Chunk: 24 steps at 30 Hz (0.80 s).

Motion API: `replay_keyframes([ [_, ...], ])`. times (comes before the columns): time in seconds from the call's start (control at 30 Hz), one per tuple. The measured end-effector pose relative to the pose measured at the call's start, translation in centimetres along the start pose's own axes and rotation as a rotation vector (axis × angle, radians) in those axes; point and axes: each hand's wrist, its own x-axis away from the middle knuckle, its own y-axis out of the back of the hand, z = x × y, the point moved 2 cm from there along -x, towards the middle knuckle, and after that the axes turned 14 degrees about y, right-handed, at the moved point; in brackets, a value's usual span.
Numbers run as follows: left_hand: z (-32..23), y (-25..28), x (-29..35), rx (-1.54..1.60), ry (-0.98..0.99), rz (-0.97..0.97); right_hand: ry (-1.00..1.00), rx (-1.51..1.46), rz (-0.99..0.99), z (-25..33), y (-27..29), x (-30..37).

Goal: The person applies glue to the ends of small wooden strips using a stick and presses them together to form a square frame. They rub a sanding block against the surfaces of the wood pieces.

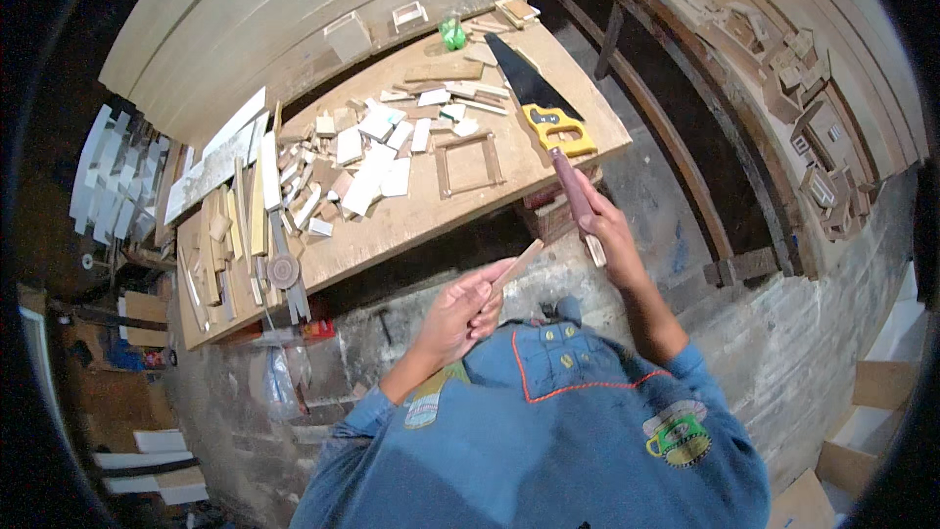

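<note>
Left hand (pixel 460 312) grips a thin wood strip (pixel 519 266) between thumb and fingers, far end sticking out up and right; right hand (pixel 609 233) is wrapped around the lower part of a wooden stick (pixel 571 186) covered in reddish-brown paper, probably sandpaper, bare wood at the near end. Both pieces are up in front of the person, near the desk (pixel 593 88) edge, strip and stick apart. Stick's far tip overlaps the saw (pixel 534 83) handle in view; can't tell if they touch. Small wood frame (pixel 441 171) lies on the desk left of the saw, scrap pile (pixel 367 176) further left. Step looks like smoothing the strip, with no contact at this moment. Next move would likely call for holding the strip firm in the left hand, laying the stick's papered face flat on it, and light strokes, since the strip looks thin enough to snap.
</note>
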Motion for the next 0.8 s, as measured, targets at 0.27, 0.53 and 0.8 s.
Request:
replay_keyframes([
  [0.27,-0.2,4.2,4.8,0.164,-0.038,0.065,0.176,0.229,0.223,1.4,-10.2,4.4],
  [0.53,1.8,9.6,6.4,-0.182,-0.096,-0.021,0.405,0.455,0.353,1.6,-16.9,4.7],
  [0.8,-1.3,12.7,8.2,-0.063,-0.188,-0.259,0.345,0.643,0.313,3.8,-19.2,5.0],
])
